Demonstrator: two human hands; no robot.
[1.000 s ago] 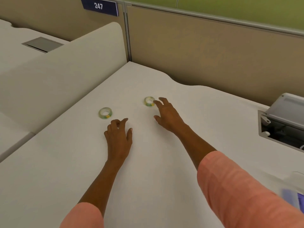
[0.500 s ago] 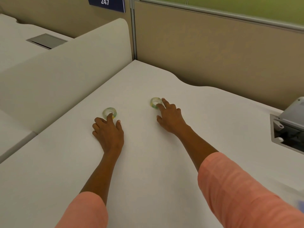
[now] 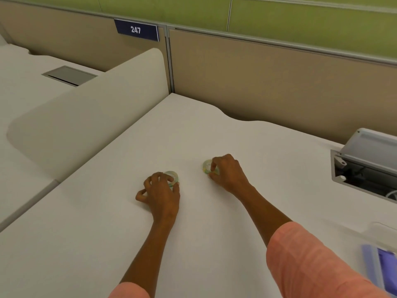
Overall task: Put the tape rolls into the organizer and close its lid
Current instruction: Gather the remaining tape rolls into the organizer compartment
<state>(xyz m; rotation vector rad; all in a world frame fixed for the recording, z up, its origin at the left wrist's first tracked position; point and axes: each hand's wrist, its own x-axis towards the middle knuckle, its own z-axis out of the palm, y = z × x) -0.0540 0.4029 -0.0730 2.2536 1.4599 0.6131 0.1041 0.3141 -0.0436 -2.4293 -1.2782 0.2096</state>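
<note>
closing now — both hands (image 3: pixel 161 194) (image 3: pixel 227 172) grip rolls (image 3: pixel 173 176) (image 3: pixel 207 165).

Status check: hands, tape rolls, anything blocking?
Left hand pinching left tape roll. Right hand pinching right tape roll. Both on desk. Nothing blocking.

Open-plan office, white desk (image 3: pixel 107 244) in a cubicle, beige partitions (image 3: pixel 268 82) with green upper panels, numbered plate "247" (image 3: pixel 136 30), divider (image 3: pixel 86 125) between desks, open cable hatch (image 3: pixel 365 168) showing wires
</note>
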